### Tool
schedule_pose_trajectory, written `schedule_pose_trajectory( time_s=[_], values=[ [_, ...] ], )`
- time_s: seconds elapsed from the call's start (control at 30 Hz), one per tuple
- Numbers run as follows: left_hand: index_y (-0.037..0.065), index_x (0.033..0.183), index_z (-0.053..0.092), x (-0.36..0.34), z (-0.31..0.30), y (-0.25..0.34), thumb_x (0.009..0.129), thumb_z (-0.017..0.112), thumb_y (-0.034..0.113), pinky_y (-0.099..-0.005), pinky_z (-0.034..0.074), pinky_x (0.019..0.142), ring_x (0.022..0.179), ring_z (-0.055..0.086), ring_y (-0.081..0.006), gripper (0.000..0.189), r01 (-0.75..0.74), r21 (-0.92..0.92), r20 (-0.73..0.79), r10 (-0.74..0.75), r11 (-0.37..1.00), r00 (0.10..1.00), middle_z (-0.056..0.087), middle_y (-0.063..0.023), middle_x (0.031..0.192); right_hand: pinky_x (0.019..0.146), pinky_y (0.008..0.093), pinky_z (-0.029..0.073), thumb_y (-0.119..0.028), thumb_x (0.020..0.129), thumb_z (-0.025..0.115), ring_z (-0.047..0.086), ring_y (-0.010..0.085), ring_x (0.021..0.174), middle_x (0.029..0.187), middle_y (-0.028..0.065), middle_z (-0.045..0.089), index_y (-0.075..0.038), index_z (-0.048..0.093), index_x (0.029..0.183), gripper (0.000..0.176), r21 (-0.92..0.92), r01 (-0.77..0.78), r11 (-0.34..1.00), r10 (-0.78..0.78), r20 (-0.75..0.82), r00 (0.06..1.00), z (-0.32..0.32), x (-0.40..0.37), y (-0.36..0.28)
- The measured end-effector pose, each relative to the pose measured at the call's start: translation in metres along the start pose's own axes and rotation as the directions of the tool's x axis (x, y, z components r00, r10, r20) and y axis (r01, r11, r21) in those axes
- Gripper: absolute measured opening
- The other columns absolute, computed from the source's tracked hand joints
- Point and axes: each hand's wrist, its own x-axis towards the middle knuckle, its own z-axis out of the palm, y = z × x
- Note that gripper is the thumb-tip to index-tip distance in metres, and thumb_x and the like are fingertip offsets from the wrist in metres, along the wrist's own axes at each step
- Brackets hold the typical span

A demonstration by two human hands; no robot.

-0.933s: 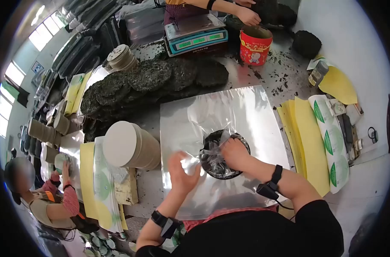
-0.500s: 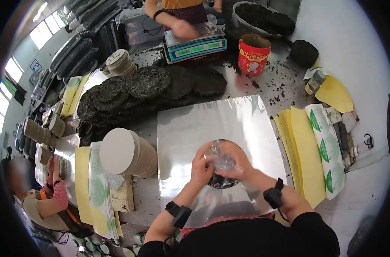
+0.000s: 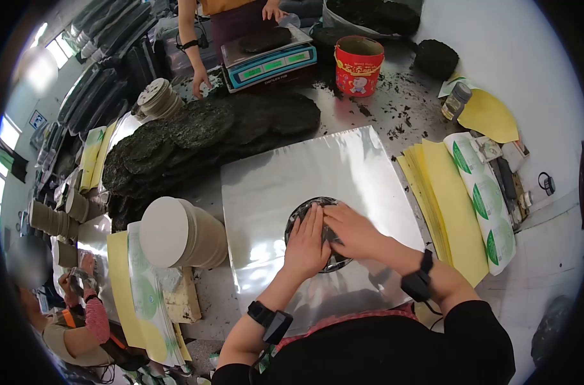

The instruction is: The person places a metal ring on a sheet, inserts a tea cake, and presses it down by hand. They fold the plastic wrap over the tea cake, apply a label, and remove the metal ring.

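Both hands pressed flat on the film-covered dark disc, with open sheet around it

Head view: clock directions are taken from the dark disc [image 3: 338, 260], with twelve toward the far side of the desk [image 3: 218, 298]. The disc lies on a shiny silver sheet [image 3: 272, 186], inside all its edges and closer to the near one. Clear film shows on the disc. The left hand [image 3: 308, 240] is open, palm down, its fingers straight and together across the disc. The right hand [image 3: 348, 231] is also open and palm down, coming in from four o'clock, its fingertips close against the left hand's fingers.

The widest bare part of the sheet runs from ten to one o'clock; a narrower bare strip lies at nine. Beyond that strip, the stack of pale discs [image 3: 186, 232] stands near the sheet's left edge. The row of dark cakes [image 3: 208, 128] spreads at ten to eleven, close to the far left corner. At two to three, yellow sheets [image 3: 455, 218] lie just past the right edge, with printed sheets [image 3: 481, 192] outside them. The person's body borders the near edge, leaving little room at six.

Farther off, the scale [image 3: 272, 67] bears a dark cake [image 3: 265, 40] between eleven and twelve, beside a co-worker [image 3: 237, 16]. The red bucket [image 3: 359, 67] stands just past twelve, and the jar [image 3: 457, 101] between one and two. Loose crumbs [image 3: 404, 106] litter the desk toward one.
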Motion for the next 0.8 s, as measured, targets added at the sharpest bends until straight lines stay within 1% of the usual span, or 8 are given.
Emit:
schedule_pose_trajectory(
  time_s=[0.07, 0.23, 0.37, 0.43, 0.53, 0.6, 0.67, 0.8],
  values=[
    [-0.001, 0.143, 0.033, 0.000, 0.006, -0.001, 0.080, 0.055, 0.021, -0.0537, 0.022, 0.112, 0.140, 0.028, -0.0364, 0.070, -0.027, 0.099, 0.066, 0.020, 0.995, 0.998, 0.026, -0.0251, 0.151, 0.103, 0.0468, 0.036, -0.019, 0.064, 0.065, 0.059, 0.0244, 0.097, 0.091, 0.0099, 0.064, -0.006, 0.069, 0.087, 0.027, -0.022, -0.097, 0.995, 0.099, 0.170, 0.980, -0.020, -0.019, 0.004],
    [-0.001, 0.144, 0.033, 0.005, 0.019, 0.002, 0.078, 0.058, 0.022, -0.0581, 0.016, 0.112, 0.143, 0.021, -0.0367, 0.074, 0.001, 0.183, 0.107, -0.021, 0.983, 0.994, 0.021, -0.0250, 0.153, 0.095, 0.0413, 0.040, -0.018, 0.059, 0.065, 0.059, 0.0259, 0.079, 0.070, 0.0080, 0.062, -0.008, 0.066, 0.068, 0.013, -0.248, -0.114, 0.962, 0.108, -0.037, 0.993, 0.034, 0.000, 0.006],
    [-0.003, 0.146, 0.025, 0.006, 0.025, 0.007, 0.086, 0.050, 0.024, -0.0591, 0.014, 0.112, 0.143, 0.013, -0.0418, 0.070, -0.071, 0.274, 0.182, 0.020, 0.959, 0.983, 0.014, -0.0297, 0.153, 0.107, 0.0473, 0.034, -0.026, 0.073, 0.069, 0.056, 0.0277, 0.103, 0.103, 0.0095, 0.062, -0.010, 0.065, 0.092, 0.025, 0.055, -0.048, 0.997, 0.051, -0.043, 0.998, 0.017, -0.050, 0.019],
    [-0.003, 0.147, 0.022, -0.010, 0.009, 0.011, 0.086, 0.049, 0.021, -0.0581, 0.012, 0.113, 0.144, 0.012, -0.0417, 0.071, -0.055, 0.264, 0.250, -0.013, 0.963, 0.968, 0.012, -0.0297, 0.153, 0.103, 0.0508, 0.034, -0.021, 0.074, 0.067, 0.052, 0.0300, 0.110, 0.113, 0.0134, 0.058, -0.009, 0.060, 0.100, 0.030, 0.152, -0.041, 0.987, 0.088, -0.317, 0.944, -0.018, -0.099, -0.002],
    [-0.003, 0.148, 0.019, -0.023, 0.008, 0.019, 0.086, 0.048, 0.019, -0.0570, 0.011, 0.113, 0.144, 0.010, -0.0419, 0.072, -0.039, 0.245, 0.284, -0.033, 0.969, 0.958, 0.009, -0.0293, 0.154, 0.098, 0.0482, 0.037, -0.009, 0.069, 0.070, 0.048, 0.0363, 0.112, 0.121, 0.0169, 0.052, -0.007, 0.054, 0.106, 0.041, 0.128, -0.597, 0.792, 0.544, -0.593, 0.594, -0.068, -0.238, 0.042],
    [-0.003, 0.148, 0.017, -0.021, 0.008, 0.020, 0.086, 0.048, 0.018, -0.0566, 0.011, 0.114, 0.144, 0.009, -0.0421, 0.073, -0.039, 0.249, 0.285, -0.035, 0.968, 0.958, 0.007, -0.0291, 0.154, 0.103, 0.0478, 0.035, -0.014, 0.068, 0.073, 0.046, 0.0377, 0.116, 0.124, 0.0185, 0.049, -0.004, 0.049, 0.106, 0.046, -0.053, -0.918, 0.392, 0.638, -0.703, 0.313, -0.105, -0.342, 0.067],
    [-0.003, 0.148, 0.016, -0.020, 0.008, 0.017, 0.086, 0.048, 0.017, -0.0562, 0.010, 0.114, 0.144, 0.009, -0.0419, 0.073, -0.052, 0.261, 0.287, -0.027, 0.964, 0.958, 0.006, -0.0284, 0.155, 0.106, 0.0487, 0.033, -0.016, 0.070, 0.073, 0.046, 0.0359, 0.118, 0.127, 0.0183, 0.049, -0.004, 0.050, 0.100, 0.040, -0.366, -0.910, 0.196, 0.584, -0.702, 0.408, -0.138, -0.390, 0.070],
    [-0.003, 0.148, 0.018, -0.019, 0.008, 0.019, 0.085, 0.049, 0.017, -0.0557, 0.011, 0.114, 0.143, 0.012, -0.0417, 0.074, -0.043, 0.260, 0.279, -0.032, 0.965, 0.960, 0.008, -0.0279, 0.154, 0.107, 0.0489, 0.032, -0.016, 0.075, 0.070, 0.045, 0.0337, 0.125, 0.133, 0.0160, 0.049, -0.007, 0.053, 0.097, 0.029, -0.529, -0.800, 0.284, 0.574, -0.574, 0.583, -0.148, -0.421, 0.111]
  ],
)
